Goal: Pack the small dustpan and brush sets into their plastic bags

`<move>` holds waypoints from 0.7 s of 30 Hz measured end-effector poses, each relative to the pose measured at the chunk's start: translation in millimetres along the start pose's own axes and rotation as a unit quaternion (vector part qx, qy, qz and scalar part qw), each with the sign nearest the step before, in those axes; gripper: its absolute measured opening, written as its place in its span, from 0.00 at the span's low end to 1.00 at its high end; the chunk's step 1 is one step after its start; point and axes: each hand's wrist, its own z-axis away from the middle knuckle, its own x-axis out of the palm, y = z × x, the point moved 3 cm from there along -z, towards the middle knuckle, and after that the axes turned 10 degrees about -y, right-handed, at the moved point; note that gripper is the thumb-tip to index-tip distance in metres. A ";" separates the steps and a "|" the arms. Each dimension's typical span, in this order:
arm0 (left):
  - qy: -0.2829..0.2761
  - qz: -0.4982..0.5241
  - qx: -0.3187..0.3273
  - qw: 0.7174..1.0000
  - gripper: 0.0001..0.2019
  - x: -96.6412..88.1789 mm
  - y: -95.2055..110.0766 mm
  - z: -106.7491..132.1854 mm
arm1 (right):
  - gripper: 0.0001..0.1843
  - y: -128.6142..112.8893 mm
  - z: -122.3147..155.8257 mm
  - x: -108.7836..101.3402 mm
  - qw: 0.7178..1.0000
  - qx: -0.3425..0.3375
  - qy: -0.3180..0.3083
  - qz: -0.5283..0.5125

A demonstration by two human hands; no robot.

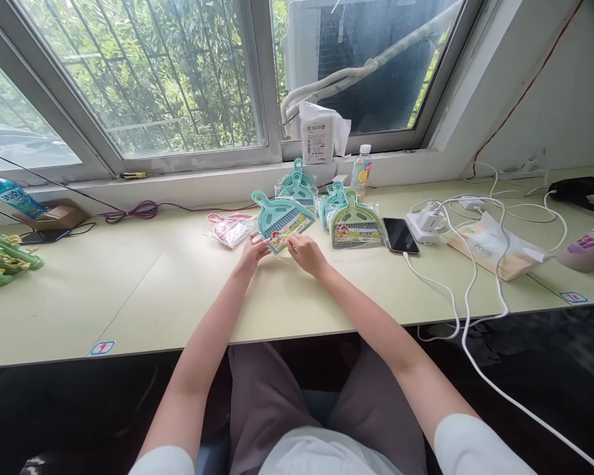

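Note:
Tilted above the table is a teal mini dustpan-and-brush set (277,214) with a printed label across its bristle edge. My left hand (255,251) grips its lower left corner, fingers closed around the edge. At the lower right edge, the closed fingers of my right hand (305,253) hold the label side. A pink dustpan set (232,227) in clear wrapping lies flat just left of it. Behind stands another teal set (297,181). To the right a green set (357,221) leans upright, with more teal sets (332,198) partly hidden behind it.
Right of the sets lie a black phone (400,235), a white power adapter (426,224), looping white cables and a tissue pack (499,244). A drink bottle (362,168) and a tissue packet (319,138) stand by the window. Green stalks (4,257) sit far left.

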 end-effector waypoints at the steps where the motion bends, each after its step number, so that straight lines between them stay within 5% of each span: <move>1: 0.003 0.007 0.003 1.000 0.30 -0.8 0.5 -0.3 | 0.15 5.7 -1.4 3.0 0.999 0.030 0.003 -0.031; 4: 0.004 0.022 0.013 1.000 0.32 -4.6 1.8 -1.7 | 0.14 23.7 -4.5 8.9 0.975 0.103 0.028 -0.193; 10: -0.050 -0.007 0.006 0.999 0.31 -3.4 2.2 -1.1 | 0.15 43.2 -7.5 12.7 0.830 0.176 0.098 -0.520; 17: -0.149 -0.072 -0.026 0.986 0.38 7.6 7.1 8.7 | 0.16 52.6 -6.6 12.1 0.763 0.234 0.120 -0.591; 21: -0.176 -0.092 -0.031 0.980 0.30 7.4 6.3 6.5 | 0.17 53.7 -5.2 11.8 0.740 0.215 0.114 -0.627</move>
